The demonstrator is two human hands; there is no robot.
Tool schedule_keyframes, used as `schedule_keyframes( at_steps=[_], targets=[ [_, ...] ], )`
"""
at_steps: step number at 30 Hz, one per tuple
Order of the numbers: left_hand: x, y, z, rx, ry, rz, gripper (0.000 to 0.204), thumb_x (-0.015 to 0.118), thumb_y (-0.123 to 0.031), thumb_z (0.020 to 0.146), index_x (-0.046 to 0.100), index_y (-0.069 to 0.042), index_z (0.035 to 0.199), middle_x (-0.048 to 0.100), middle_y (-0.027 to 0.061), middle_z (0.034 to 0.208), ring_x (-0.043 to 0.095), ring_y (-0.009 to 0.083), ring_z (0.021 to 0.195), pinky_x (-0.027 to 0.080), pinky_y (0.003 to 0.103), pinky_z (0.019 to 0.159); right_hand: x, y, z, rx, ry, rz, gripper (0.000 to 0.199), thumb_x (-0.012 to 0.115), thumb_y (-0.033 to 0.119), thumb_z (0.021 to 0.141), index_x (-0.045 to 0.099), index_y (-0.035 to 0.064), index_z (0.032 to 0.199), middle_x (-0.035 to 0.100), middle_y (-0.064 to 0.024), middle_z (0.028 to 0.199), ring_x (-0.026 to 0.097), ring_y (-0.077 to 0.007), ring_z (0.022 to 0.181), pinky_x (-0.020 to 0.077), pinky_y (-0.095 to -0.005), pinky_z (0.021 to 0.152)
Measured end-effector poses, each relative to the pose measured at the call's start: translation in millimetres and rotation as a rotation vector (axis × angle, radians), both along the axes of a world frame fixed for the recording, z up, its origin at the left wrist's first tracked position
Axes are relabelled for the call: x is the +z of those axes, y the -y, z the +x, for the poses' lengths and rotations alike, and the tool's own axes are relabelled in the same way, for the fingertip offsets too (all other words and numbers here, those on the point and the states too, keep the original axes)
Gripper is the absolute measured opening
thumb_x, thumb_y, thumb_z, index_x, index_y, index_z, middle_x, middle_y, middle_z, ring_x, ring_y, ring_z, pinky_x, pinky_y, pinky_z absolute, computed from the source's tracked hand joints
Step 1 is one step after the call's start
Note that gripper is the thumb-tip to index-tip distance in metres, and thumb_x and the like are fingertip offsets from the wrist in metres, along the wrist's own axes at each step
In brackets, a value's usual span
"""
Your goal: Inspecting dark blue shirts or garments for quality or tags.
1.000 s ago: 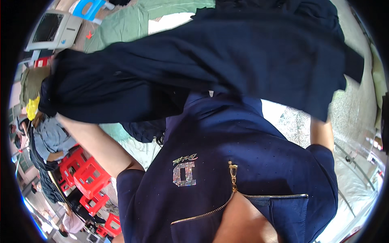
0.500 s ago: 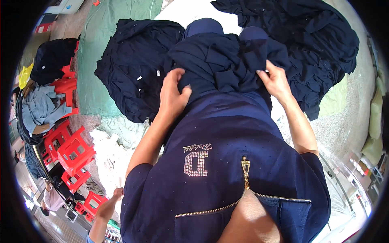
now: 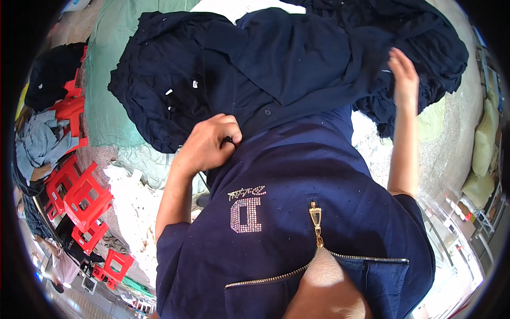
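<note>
Your left hand (image 3: 210, 141) is clenched, with dark cloth showing between thumb and fingers; it appears to grip the near edge of the dark garment (image 3: 297, 64), presumably to anchor it against sliding. The garment lies across your lap, between and ahead of both hands, its button (image 3: 267, 112) facing up just right of the left hand; the lap seems to serve as the support. Your right hand (image 3: 406, 77) is released, fingers extended and grasping nothing, beside the garment's right end; contact cannot be confirmed. Beyond the left hand is a dark pile with white tags (image 3: 159, 64); beyond the right hand, a second dark pile (image 3: 438, 48). Both appear placed for easy reach. Green sheeting (image 3: 109, 106), left of the left-hand pile, likely keeps cloth off the floor. Red stools (image 3: 87, 196) stand well left of the left hand.
</note>
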State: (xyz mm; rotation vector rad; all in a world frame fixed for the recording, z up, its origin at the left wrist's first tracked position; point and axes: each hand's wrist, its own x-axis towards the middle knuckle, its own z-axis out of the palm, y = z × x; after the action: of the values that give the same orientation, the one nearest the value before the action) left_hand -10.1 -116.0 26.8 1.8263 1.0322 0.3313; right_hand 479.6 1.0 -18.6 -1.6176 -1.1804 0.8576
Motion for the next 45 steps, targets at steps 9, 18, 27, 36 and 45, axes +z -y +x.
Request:
schedule_keyframes(
  at_steps=[9, 18, 27, 36, 45],
  targets=[
    [-10, -69, 51, 0.031, -0.041, 0.601, 0.036, 0.076, -0.006, 0.076, 0.059, -0.006, 0.107, 0.061, 0.0131, 0.114, 0.060, 0.0322, 0.105, 0.048, 0.040, 0.090, 22, 52, -196, 0.775, 0.242, 0.218, 0.010, 0.064, 0.006, 0.090, 0.064, 0.0041, 0.099, 0.064, -0.0101, 0.099, 0.066, -0.0291, 0.094, 0.0532, -0.0374, 0.081],
    [-33, -103, 66, 0.061, 0.101, 0.332, 0.012, 0.067, -0.007, 0.088, 0.068, -0.001, 0.098, 0.069, 0.0113, 0.091, 0.066, 0.0279, 0.091, 0.046, 0.038, 0.095, 10, 53, -211, 0.621, 0.406, 0.151, 0.025, 0.069, 0.023, 0.088, 0.065, 0.0065, 0.106, 0.064, -0.0088, 0.096, 0.063, -0.0262, 0.090, 0.0443, -0.0408, 0.091],
    [-37, -105, 62, 0.191, 0.237, 0.003, 0.010, 0.065, -0.007, 0.088, 0.065, 0.002, 0.090, 0.063, 0.0044, 0.080, 0.055, 0.0112, 0.071, 0.045, 0.026, 0.066, 10, 35, -225, 0.690, 0.378, 0.109, 0.019, 0.065, 0.019, 0.088, 0.066, 0.0024, 0.096, 0.063, -0.0078, 0.086, 0.063, -0.0246, 0.089, 0.0433, -0.0397, 0.100],
    [-50, -105, 60, 0.386, 0.641, -0.497, 0.012, 0.062, -0.013, 0.091, 0.068, -0.002, 0.094, 0.062, -0.0043, 0.087, 0.053, 0.0043, 0.082, 0.041, 0.021, 0.079, 8, 38, -215, 0.692, 0.273, 0.509, 0.028, 0.069, 0.005, 0.077, 0.064, 0.0082, 0.105, 0.059, -0.0061, 0.115, 0.056, -0.0298, 0.113, 0.0435, -0.0426, 0.094],
    [-42, -105, 57, 0.349, 0.602, -0.525, 0.011, 0.064, -0.013, 0.093, 0.068, -0.002, 0.093, 0.062, -0.0047, 0.086, 0.053, 0.0035, 0.082, 0.042, 0.020, 0.079, 0, 43, -220, 0.620, 0.783, 0.862, 0.018, 0.072, 0.012, 0.079, 0.068, 0.0135, 0.097, 0.065, 0.0025, 0.099, 0.061, -0.0143, 0.100, 0.0341, -0.0348, 0.093]
  ],
)
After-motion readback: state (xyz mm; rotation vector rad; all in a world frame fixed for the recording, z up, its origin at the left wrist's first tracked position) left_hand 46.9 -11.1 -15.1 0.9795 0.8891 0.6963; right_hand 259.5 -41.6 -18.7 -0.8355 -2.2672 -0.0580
